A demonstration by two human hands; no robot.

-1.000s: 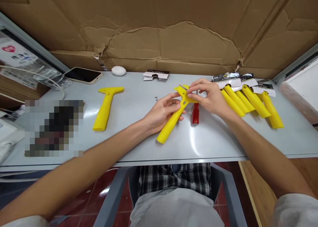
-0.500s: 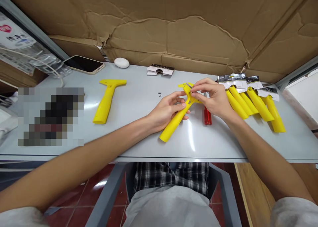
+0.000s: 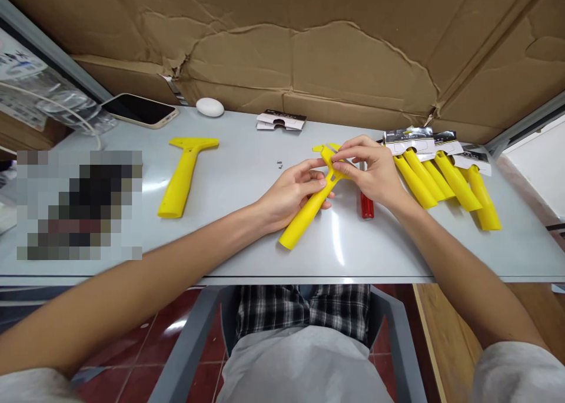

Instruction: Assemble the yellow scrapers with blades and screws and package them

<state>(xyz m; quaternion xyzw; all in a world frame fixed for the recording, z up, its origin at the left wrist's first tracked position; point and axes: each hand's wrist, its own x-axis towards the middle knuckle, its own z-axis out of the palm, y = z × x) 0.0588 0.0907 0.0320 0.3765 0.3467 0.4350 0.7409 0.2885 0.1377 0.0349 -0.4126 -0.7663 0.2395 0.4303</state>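
Note:
My left hand (image 3: 295,194) is closed around the neck of a yellow plastic scraper (image 3: 304,217), its hollow handle slanting down to the left. At the scraper's T-shaped head, the thumb and fingertips of my right hand (image 3: 371,167) are pinched together against the plastic. Whatever sits between those fingertips is too small to make out. A thin grey strip shows at the head beside them. Under my right hand a red-handled screwdriver (image 3: 366,206) lies on the table, its shaft partly hidden. A couple of tiny metal pieces (image 3: 279,164) lie left of the scraper's head.
Another yellow scraper (image 3: 180,182) lies to the left. Several carded yellow scrapers (image 3: 457,182) lie on the right. Folded cards (image 3: 281,120), a white oval object (image 3: 210,107) and a phone (image 3: 143,110) line the back, before a cardboard wall (image 3: 339,67). A blurred-out patch covers the left.
The whole view has shifted slightly, so things sit a little further left and higher. Both hands keep their places on the scraper, with the right fingertips a touch lower at its head.

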